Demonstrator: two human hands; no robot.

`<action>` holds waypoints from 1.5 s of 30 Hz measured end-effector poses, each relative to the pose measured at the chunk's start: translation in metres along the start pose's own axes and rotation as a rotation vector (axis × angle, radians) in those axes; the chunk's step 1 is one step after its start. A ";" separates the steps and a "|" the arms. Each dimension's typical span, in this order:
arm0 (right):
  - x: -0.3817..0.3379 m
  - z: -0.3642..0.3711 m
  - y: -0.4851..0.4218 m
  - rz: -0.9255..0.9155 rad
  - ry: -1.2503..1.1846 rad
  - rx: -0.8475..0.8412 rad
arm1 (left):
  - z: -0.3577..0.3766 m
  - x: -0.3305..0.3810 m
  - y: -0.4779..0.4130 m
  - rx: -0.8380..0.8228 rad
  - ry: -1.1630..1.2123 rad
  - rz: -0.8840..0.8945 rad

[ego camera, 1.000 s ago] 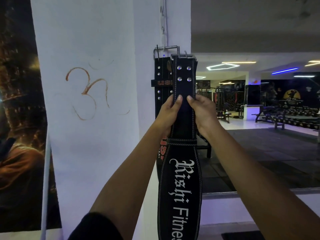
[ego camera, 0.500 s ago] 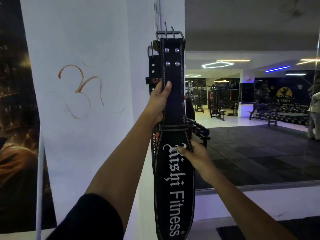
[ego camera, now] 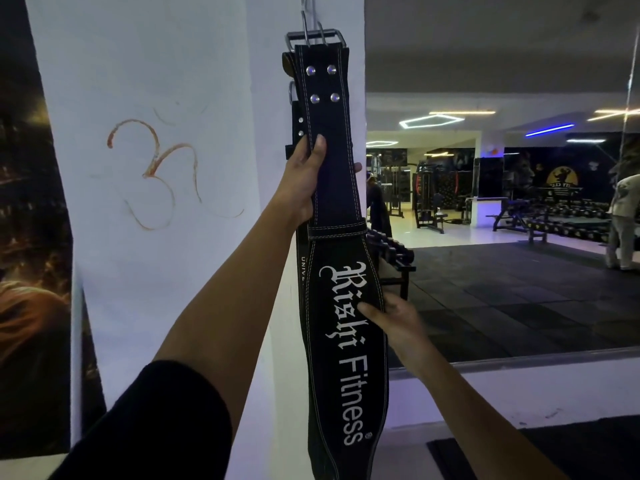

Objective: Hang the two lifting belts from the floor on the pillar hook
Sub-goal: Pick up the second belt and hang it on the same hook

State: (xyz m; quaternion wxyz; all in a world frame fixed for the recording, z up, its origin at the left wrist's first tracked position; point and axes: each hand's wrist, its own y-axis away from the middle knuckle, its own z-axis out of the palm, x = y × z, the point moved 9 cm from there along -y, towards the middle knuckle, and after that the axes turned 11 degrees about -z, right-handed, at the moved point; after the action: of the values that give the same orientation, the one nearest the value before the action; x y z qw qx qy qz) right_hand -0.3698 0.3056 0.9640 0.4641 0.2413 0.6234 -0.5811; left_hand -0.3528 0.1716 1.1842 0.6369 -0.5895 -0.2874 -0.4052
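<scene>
You face a white pillar (ego camera: 166, 306) in a dim gym, wall mirror (ego camera: 502, 220) to the right. Your left hand (ego camera: 304, 183) is clamped on the Rishi Fitness belt (ego camera: 337, 188), buckle (ego camera: 313, 36) up at the metal hook (ego camera: 304, 15); your right hand (ego camera: 394, 323) pinches its lower edge. Second belt (ego camera: 297, 126) mostly hidden behind it; hook top cut off.

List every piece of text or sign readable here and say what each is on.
"Rishi Fitness", with a ® mark: white lettering down the front lifting belt.
"UNIV", cut off: edge of the second belt behind it.
Om symbol, drawn in orange: white pillar.
Round yellow logo on the far wall: lettering too blurred to read.
</scene>
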 end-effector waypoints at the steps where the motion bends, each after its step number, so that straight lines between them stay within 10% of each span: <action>1: -0.006 0.001 -0.004 -0.017 -0.016 0.011 | 0.001 0.000 0.000 -0.003 0.004 -0.005; 12: -0.015 -0.005 0.002 -0.161 0.058 0.243 | 0.005 -0.004 0.007 -0.007 0.064 -0.015; 45: -0.205 0.042 -0.120 -0.267 -0.159 0.175 | -0.006 -0.029 0.015 0.084 -0.149 -0.163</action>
State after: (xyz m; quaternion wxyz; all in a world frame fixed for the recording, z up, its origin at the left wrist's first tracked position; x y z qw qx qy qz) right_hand -0.3651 0.2898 1.2043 0.4077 0.1490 0.5585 -0.7069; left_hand -0.3554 0.1707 1.1508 0.6028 -0.5655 -0.3977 -0.3983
